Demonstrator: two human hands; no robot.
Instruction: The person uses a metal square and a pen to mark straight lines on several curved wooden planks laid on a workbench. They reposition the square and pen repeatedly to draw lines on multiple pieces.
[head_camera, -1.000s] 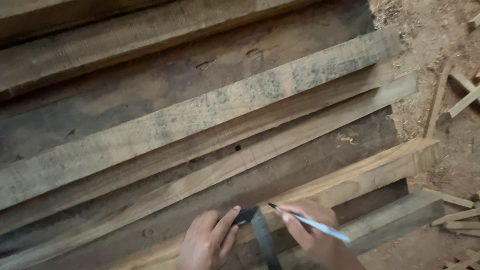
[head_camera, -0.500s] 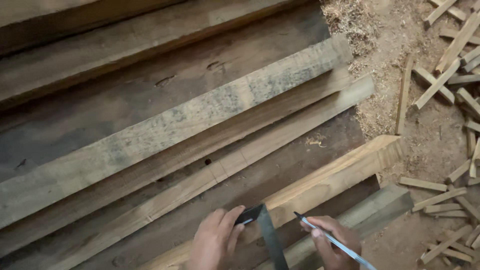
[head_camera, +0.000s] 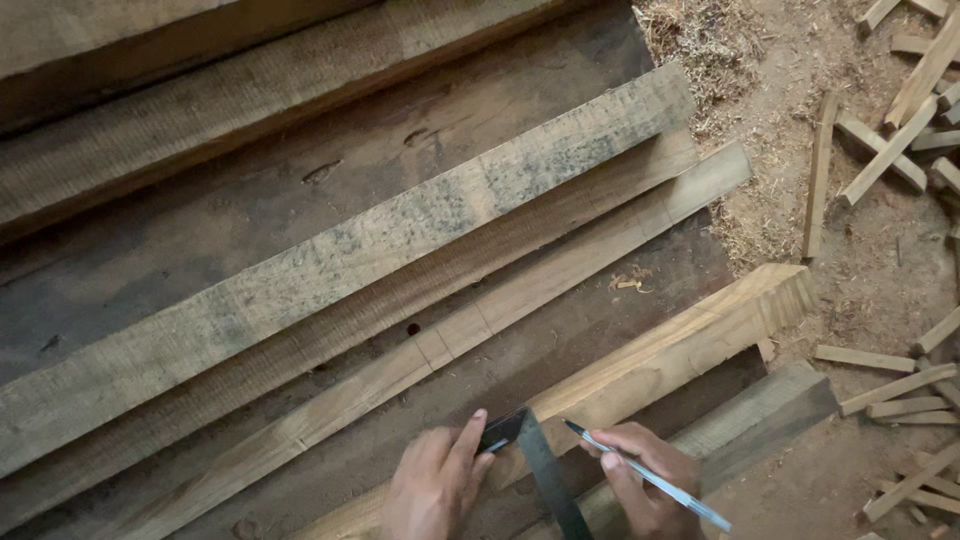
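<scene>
1. Your left hand (head_camera: 432, 490) was pressed flat on the dark try square (head_camera: 525, 450), fingers spread over its stock and closed around nothing, pinning it against the pale timber beam (head_camera: 660, 355) at the bottom of the view.
2. Your right hand (head_camera: 640, 475) had a pinch grip on the pen (head_camera: 645, 478), tip aimed at the beam's top face just beside the square's blade.
3. Progress, as I read it: square seated, pen at the blade, but no line was visible there (the spot was small and partly under your fingers, so I couldn't be sure). The marking looked not yet done.
4. The thin strip (head_camera: 520, 305) further up already carried cross lines.
5. Edges: the beam's cut end (head_camera: 790, 290) sat well to the right of the hands, plenty of face between.
6. Room: rough planks (head_camera: 400, 230) crowded in above, while offcuts (head_camera: 880, 150) littered the sawdust floor (head_camera: 780, 90) to the right.
</scene>
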